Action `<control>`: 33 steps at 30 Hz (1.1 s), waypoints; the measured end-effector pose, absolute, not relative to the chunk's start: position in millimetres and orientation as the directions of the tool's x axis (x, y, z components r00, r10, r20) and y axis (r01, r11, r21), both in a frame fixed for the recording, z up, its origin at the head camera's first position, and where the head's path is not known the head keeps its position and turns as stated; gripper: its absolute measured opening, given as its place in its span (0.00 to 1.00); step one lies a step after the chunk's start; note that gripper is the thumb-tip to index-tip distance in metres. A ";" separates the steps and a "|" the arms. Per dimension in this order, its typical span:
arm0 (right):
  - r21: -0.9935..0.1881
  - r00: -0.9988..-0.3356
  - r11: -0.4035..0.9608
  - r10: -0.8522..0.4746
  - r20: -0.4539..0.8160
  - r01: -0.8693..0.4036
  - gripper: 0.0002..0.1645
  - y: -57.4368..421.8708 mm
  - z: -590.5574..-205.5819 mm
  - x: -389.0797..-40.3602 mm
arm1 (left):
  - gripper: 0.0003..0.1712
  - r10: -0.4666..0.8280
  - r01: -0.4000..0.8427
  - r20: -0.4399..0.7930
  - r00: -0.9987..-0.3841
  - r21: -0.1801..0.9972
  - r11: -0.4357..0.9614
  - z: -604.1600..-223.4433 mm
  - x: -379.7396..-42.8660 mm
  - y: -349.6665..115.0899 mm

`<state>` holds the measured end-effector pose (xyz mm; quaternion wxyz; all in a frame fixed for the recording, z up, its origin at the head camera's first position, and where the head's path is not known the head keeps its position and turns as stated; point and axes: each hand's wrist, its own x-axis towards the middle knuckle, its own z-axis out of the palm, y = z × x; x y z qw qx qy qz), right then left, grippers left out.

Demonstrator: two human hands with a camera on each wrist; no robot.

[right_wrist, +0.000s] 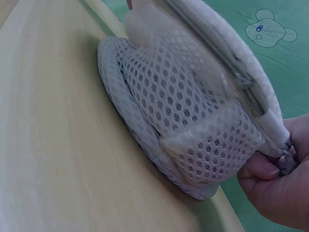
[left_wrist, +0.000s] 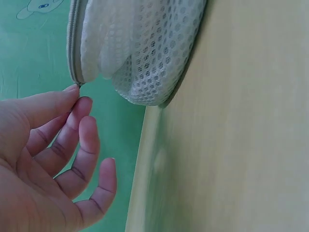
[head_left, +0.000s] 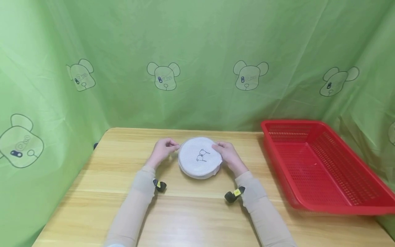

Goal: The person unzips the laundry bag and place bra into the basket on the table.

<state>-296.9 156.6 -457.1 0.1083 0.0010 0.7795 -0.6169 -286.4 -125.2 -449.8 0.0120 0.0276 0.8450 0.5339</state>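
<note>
A round white mesh laundry bag (head_left: 197,157) with a zipper round its upper edge rests on the table, with a small dark line drawing on its lid. At the bag's left edge, my left hand (head_left: 163,149) pinches the end of the zipper edge between thumb and index finger; the other fingers stand loosely bent. Whether a zipper pull lies in that pinch is hard to see. My right hand (head_left: 228,154) grips the bag's right side, its thumb on the lid. In the right wrist view the fingers (right_wrist: 260,169) curl round a bunched fabric tab (right_wrist: 288,162) beside the zipper (right_wrist: 231,65).
A large red plastic basket (head_left: 293,200) with slotted walls stands on the right of the wooden table (head_left: 185,219). Green curtain (head_left: 203,106) with bear-head prints hangs behind the table and along both sides.
</note>
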 end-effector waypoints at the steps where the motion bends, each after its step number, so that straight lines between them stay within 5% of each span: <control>1: -0.962 -0.977 0.238 -0.131 -0.170 0.135 0.21 156.2 -457.0 -296.9 | 0.08 0.057 0.036 0.013 -0.998 0.900 0.434 -450.2 -285.9 -125.4; 33: -0.965 -0.977 0.186 -0.079 -0.200 0.182 0.22 152.7 -458.3 -297.9 | 0.05 0.087 0.079 0.042 -0.995 0.871 0.485 -450.9 -264.3 -130.8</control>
